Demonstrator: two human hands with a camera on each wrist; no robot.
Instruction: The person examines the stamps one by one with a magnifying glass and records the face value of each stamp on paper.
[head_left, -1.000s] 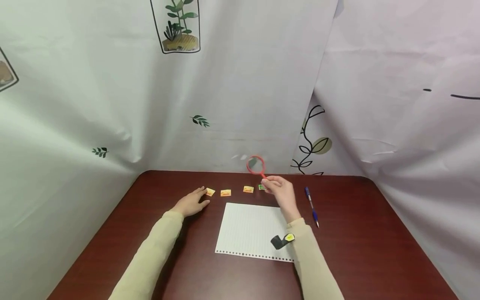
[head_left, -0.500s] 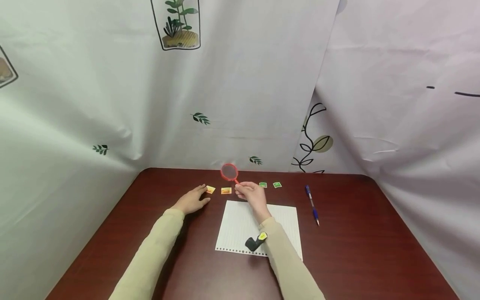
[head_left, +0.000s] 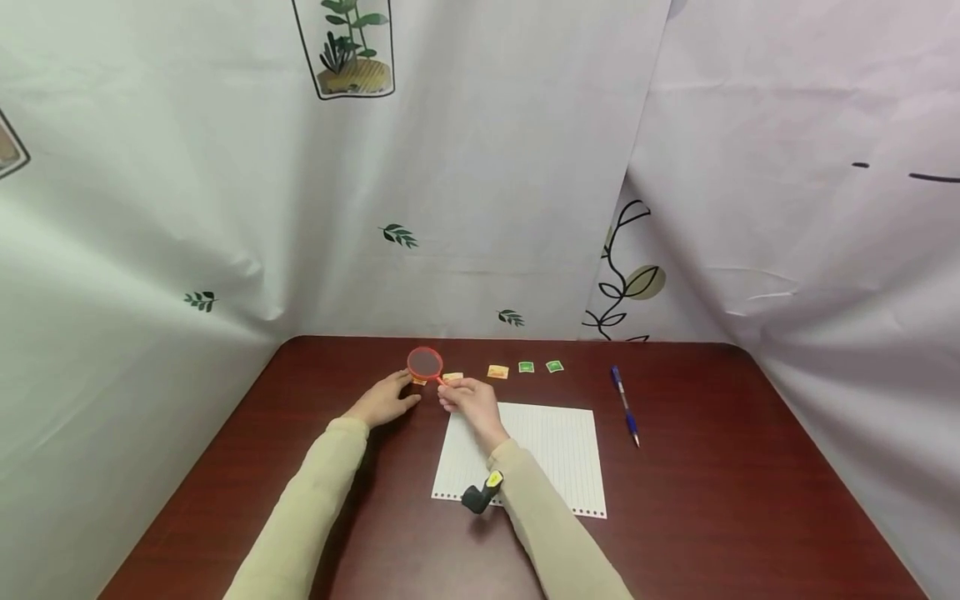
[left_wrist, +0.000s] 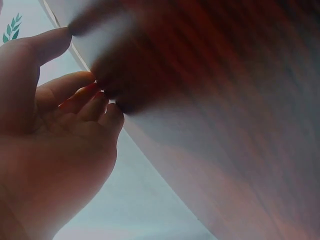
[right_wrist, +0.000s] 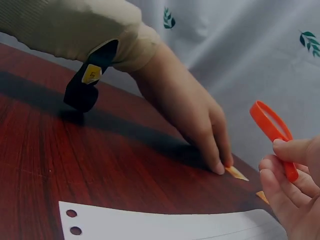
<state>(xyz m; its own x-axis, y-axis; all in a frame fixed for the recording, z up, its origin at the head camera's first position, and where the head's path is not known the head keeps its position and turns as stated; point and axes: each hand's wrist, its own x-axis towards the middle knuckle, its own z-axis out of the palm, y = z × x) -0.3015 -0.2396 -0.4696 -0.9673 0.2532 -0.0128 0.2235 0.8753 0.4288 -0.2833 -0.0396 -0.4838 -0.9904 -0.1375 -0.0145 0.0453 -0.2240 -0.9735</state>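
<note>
Two hands, mine: the right hand (head_left: 472,410) pinches a magnifier (head_left: 425,364) by its handle, leaving the lens uncovered near the leftmost card (right_wrist: 237,173); the left hand (head_left: 381,402), thumb spread, touches that card, likely to steady it. Four more cards (head_left: 498,372) sit apart, perhaps so each shows. Yellow label (right_wrist: 91,74) at my left wrist: unreadable.

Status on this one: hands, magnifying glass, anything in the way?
Right hand pinching red magnifying glass by its handle. Left hand touching leftmost orange paper slip. Head view: magnifying glass partly covers that slip.
</note>
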